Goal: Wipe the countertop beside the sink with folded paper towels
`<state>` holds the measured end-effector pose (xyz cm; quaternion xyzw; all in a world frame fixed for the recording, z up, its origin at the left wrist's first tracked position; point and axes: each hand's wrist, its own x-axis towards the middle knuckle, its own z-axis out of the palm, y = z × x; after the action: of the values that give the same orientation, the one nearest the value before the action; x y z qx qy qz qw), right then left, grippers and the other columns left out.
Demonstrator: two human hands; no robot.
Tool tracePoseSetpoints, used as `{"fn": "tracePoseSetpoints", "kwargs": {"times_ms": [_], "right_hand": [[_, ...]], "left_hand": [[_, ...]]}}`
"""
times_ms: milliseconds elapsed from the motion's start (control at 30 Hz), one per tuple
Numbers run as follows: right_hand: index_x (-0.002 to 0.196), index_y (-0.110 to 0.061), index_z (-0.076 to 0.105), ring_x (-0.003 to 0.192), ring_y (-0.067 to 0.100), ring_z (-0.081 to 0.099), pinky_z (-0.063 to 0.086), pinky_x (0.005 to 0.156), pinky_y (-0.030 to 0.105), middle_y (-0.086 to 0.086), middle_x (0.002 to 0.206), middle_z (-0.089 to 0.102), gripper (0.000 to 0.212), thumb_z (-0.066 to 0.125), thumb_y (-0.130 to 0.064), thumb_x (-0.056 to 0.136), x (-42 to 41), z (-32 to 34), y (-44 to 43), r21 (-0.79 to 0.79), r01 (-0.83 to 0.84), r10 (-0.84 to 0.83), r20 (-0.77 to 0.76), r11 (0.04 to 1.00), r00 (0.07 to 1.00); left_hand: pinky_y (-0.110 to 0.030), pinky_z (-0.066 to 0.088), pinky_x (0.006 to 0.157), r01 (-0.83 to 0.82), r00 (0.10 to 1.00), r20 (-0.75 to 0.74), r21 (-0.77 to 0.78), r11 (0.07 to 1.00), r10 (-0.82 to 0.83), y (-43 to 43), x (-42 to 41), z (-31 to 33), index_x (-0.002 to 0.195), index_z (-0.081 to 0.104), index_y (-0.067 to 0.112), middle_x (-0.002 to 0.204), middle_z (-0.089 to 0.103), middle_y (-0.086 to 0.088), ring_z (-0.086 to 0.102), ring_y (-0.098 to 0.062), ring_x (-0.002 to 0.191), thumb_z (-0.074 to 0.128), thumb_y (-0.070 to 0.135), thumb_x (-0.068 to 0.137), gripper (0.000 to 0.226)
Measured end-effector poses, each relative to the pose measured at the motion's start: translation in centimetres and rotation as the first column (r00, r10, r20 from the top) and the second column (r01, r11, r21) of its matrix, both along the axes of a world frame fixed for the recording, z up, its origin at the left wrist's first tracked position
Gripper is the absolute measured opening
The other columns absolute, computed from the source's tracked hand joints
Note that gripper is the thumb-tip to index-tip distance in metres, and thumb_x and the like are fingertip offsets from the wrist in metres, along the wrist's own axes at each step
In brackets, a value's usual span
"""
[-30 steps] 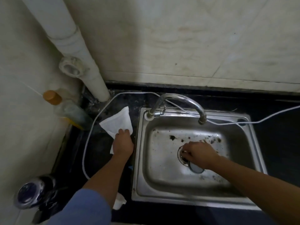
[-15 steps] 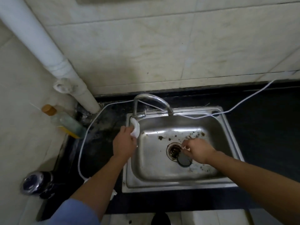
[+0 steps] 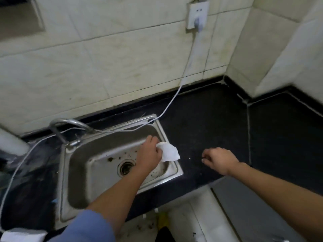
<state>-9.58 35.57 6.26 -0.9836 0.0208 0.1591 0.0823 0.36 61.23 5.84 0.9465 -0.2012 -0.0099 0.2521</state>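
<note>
Presently the left hand [image 3: 150, 152] pinches the towel [image 3: 169, 152] by its bunched end over the right rim of the sink [image 3: 80, 180], beside the dark counter [image 3: 209, 126], right hand [image 3: 218, 158] slack and empty; soft and light, the towel likely wants flattening under a palm.

The left hand [image 3: 150, 154] reaches across the steel sink [image 3: 76, 172] and grips a wad of paper towel [image 3: 170, 152] over the sink's right rim. The right hand [image 3: 218, 158] hovers above the black countertop [image 3: 209, 119], fingers loosely curled, holding nothing. A white cable [image 3: 172, 100] trails from the wall socket [image 3: 197, 14] past the faucet [image 3: 70, 122]
</note>
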Motion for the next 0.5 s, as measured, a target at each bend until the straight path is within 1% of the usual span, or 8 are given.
{"fn": "tracePoseSetpoints", "kwargs": {"times_ms": [133, 233, 367, 433, 500], "right_hand": [[0.111, -0.03, 0.058, 0.103, 0.02, 0.06, 0.046, 0.079, 0.032, -0.006, 0.11, 0.065, 0.026, 0.048, -0.046, 0.093, -1.7, -0.1, -4.9, -0.009, 0.128, -0.128, 0.016, 0.992, 0.992], [0.11, -0.031, 0.058, 0.103, 0.019, 0.06, 0.047, 0.08, 0.032, -0.007, 0.11, 0.065, 0.025, 0.048, -0.045, 0.092, -2.2, -0.3, -7.9, -0.02, 0.208, -0.208, 0.008, 0.978, 0.978], [0.11, -0.032, 0.058, 0.103, 0.02, 0.06, 0.048, 0.081, 0.034, -0.006, 0.111, 0.065, 0.025, 0.048, -0.047, 0.092, -1.5, -0.4, -11.7, -0.03, 0.302, -0.303, -0.025, 0.953, 0.953], [0.11, -0.033, 0.058, 0.102, 0.019, 0.06, 0.047, 0.08, 0.034, -0.006, 0.111, 0.064, 0.025, 0.047, -0.046, 0.092, -0.6, -0.4, -13.3, -0.035, 0.336, -0.337, -0.036, 0.941, 0.941], [0.109, -0.032, 0.058, 0.101, 0.019, 0.06, 0.045, 0.079, 0.033, -0.006, 0.11, 0.064, 0.024, 0.047, -0.046, 0.093, 0.1, -0.9, -14.5, -0.026, 0.355, -0.356, -0.044, 0.935, 0.934]], "left_hand": [[-0.039, 0.046, 0.066, 0.146, 0.989, 0.025, 0.014, 0.989, -0.147, -8.0, 1.4, 1.0, 0.093, 0.054, 0.014, 0.098, 0.049, -0.005, 0.056, -0.029, 0.08, 0.055, 0.016, 0.083, 0.01], [-0.039, 0.043, 0.065, 0.25, 0.968, 0.034, 0.0, 0.968, -0.25, -13.1, 2.7, 0.9, 0.092, 0.054, 0.012, 0.099, 0.049, -0.007, 0.057, -0.031, 0.078, 0.054, 0.015, 0.083, 0.009], [-0.036, 0.041, 0.061, 0.348, 0.937, 0.031, -0.069, 0.935, -0.347, -18.2, 4.3, 0.0, 0.092, 0.056, 0.011, 0.097, 0.049, -0.004, 0.055, -0.026, 0.073, 0.054, 0.014, 0.086, 0.006], [-0.035, 0.042, 0.06, 0.389, 0.921, 0.027, -0.065, 0.919, -0.389, -19.9, 5.3, -1.1, 0.093, 0.057, 0.013, 0.097, 0.049, -0.001, 0.054, -0.022, 0.072, 0.053, 0.012, 0.087, 0.007], [-0.035, 0.046, 0.063, 0.424, 0.906, -0.004, -0.04, 0.905, -0.424, -20.7, 6.1, -2.7, 0.096, 0.059, 0.014, 0.098, 0.05, 0.0, 0.056, -0.021, 0.075, 0.053, 0.008, 0.086, 0.014]]}}
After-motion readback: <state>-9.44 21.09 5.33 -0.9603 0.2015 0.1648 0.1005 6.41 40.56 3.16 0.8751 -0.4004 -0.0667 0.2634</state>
